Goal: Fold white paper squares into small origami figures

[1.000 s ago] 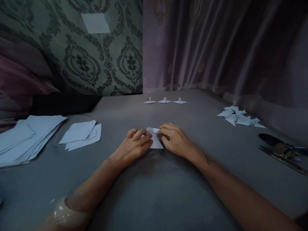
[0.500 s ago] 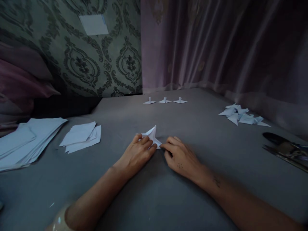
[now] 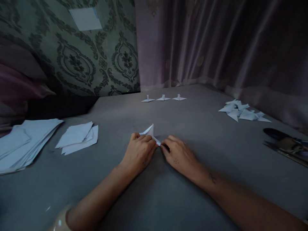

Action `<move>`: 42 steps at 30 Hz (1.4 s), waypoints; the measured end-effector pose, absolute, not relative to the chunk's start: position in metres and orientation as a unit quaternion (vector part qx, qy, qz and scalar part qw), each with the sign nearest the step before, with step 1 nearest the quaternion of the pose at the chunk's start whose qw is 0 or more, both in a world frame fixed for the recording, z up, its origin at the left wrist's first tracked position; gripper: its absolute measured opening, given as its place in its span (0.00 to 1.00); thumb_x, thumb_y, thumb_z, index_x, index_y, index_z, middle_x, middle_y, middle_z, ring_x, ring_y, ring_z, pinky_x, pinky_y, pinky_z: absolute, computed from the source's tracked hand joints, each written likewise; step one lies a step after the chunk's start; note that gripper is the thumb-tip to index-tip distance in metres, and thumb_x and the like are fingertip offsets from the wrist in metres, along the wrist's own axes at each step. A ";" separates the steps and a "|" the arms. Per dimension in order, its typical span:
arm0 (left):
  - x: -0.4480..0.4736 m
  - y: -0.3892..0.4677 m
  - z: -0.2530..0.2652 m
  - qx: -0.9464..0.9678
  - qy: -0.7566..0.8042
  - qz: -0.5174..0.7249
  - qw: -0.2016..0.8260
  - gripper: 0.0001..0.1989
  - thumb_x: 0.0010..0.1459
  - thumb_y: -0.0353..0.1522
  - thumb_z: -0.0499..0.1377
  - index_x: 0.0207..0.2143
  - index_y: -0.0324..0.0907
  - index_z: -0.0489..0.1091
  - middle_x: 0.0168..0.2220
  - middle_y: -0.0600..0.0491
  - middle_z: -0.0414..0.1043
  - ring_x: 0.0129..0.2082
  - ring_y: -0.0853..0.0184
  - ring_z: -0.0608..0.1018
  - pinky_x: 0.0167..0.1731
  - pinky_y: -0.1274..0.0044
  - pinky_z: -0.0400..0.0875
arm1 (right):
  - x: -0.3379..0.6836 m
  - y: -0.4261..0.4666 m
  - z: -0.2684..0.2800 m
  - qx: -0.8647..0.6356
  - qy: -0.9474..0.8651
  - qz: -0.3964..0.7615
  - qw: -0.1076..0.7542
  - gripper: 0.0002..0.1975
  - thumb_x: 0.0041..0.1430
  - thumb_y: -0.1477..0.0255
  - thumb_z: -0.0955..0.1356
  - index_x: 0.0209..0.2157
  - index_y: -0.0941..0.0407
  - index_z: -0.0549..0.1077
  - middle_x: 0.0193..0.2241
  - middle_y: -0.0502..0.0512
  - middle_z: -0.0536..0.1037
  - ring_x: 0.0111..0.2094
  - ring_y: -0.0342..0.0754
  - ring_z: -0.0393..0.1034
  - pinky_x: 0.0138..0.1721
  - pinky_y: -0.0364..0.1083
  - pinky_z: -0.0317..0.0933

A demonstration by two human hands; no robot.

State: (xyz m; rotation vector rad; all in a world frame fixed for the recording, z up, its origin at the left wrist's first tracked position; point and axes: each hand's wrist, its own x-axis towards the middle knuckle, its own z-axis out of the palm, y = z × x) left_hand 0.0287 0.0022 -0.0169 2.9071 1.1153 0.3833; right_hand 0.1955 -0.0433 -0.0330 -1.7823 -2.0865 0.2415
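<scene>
Between my hands, on the grey cloth surface, is a partly folded piece of white paper (image 3: 150,131) with one point sticking up and away from me. My left hand (image 3: 141,147) is closed over its left and near side, hiding much of it. The thumb and index finger of my right hand (image 3: 177,150) pinch the paper's near right tip. Both sets of fingertips nearly meet at that tip. Three folded white paper figures (image 3: 163,98) stand in a row farther back.
To the left lie a stack of small white paper squares (image 3: 77,134) and a pile of larger sheets (image 3: 40,138). Several folded paper figures (image 3: 243,111) are heaped at the right. Scissors or a similar dark tool (image 3: 284,141) rest near the right edge, their kind unclear.
My left hand has rolled over the paper, and its fingers have come nearer my right fingertips. Less of the paper shows now. The whole view has shifted slightly.
</scene>
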 end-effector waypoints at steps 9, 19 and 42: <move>0.036 0.008 -0.017 0.917 0.381 0.114 0.014 0.13 0.63 0.34 0.48 0.30 0.42 0.70 0.31 0.53 0.74 0.34 0.64 0.74 0.36 0.69 0.52 | 0.194 -0.036 -0.036 -0.657 -0.722 0.105 0.193 0.09 0.61 0.72 0.61 0.33 0.57 0.72 0.32 0.55 0.73 0.34 0.46 0.68 0.36 0.44 0.57; 0.037 0.012 -0.013 0.909 0.403 0.102 0.041 0.11 0.60 0.33 0.52 0.30 0.43 0.73 0.32 0.54 0.76 0.34 0.64 0.75 0.37 0.69 0.52 | 0.219 -0.041 -0.018 -0.610 -0.743 0.169 0.219 0.15 0.57 0.80 0.60 0.41 0.54 0.74 0.36 0.53 0.76 0.38 0.45 0.69 0.40 0.44 0.58; 0.036 0.014 -0.016 0.904 0.407 0.118 0.056 0.11 0.59 0.33 0.53 0.28 0.43 0.73 0.31 0.54 0.77 0.33 0.64 0.75 0.37 0.69 0.53 | 0.213 -0.061 -0.010 -0.572 -0.808 0.107 0.090 0.21 0.56 0.84 0.59 0.48 0.52 0.69 0.37 0.53 0.67 0.38 0.46 0.61 0.38 0.46 0.53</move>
